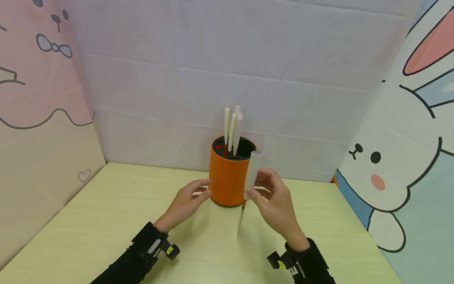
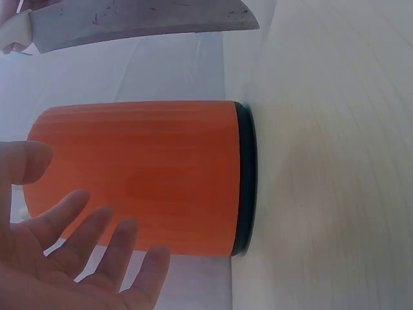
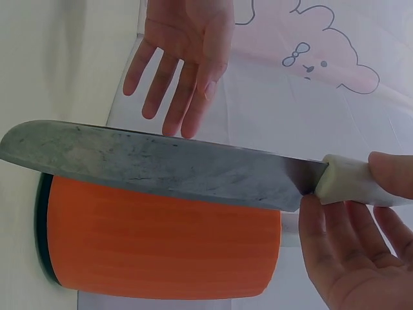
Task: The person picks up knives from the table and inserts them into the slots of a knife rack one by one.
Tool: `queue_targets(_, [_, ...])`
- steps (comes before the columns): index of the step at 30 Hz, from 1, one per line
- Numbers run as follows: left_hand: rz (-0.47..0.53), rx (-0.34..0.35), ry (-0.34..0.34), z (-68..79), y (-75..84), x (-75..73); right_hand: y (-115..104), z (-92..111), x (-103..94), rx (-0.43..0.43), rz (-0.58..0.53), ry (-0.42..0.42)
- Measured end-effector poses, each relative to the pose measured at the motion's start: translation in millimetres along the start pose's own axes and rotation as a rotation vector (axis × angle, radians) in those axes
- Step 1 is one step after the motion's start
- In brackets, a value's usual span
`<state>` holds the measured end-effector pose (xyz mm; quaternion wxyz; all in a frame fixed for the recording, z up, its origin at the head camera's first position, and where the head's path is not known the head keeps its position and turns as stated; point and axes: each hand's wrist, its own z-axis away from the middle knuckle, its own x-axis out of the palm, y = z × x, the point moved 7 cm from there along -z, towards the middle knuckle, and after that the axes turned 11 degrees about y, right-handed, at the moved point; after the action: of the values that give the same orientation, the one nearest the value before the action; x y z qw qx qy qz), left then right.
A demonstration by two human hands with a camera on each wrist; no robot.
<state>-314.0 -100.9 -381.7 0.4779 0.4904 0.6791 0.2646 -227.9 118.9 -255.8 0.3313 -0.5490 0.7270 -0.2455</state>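
Observation:
My right hand [image 1: 278,201] pinches the white handle [image 1: 252,173] of a large kitchen knife between thumb and fingers. Its broad, stained blade [image 3: 161,165] points down toward the table, in front of the orange knife block [image 1: 227,181]. In the left wrist view the knife's blade [image 2: 142,22] runs along the top. My left hand [image 1: 186,203] is beside the block's left side, fingers extended and spread, holding nothing. Several white-handled knives [image 1: 232,128] stand in the slots of the block's black top.
The block stands upright on a pale wood-grain table [image 1: 142,205], close to a creased white backdrop [image 1: 227,79]. Cartoon-printed panels flank it, with a rabbit panel [image 1: 397,177] at right and a pink panel [image 1: 39,71] at left.

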Motion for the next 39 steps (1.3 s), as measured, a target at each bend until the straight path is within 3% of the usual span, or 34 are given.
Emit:
queue_targets(7, [0.004, 0.020, 0.002, -0.9, 1.1, 3.3, 2.3, 0.9, 0.9, 0.018, -0.019, 0.000])
queue_targets(12, [-0.007, 0.076, 0.013, -0.9, 10.3, 2.8, 1.7, 1.3, 1.2, 0.019, -0.019, -0.003])
queue_targets(26, [0.031, 0.191, 0.037, -0.9, 48.8, 0.4, 2.4, 1.1, 3.2, 0.024, -0.026, -0.003])
queue_targets(39, [0.137, 0.316, 0.024, -23.6, 103.0, 4.7, 3.0, 0.7, 2.3, 0.001, -0.023, -0.003])
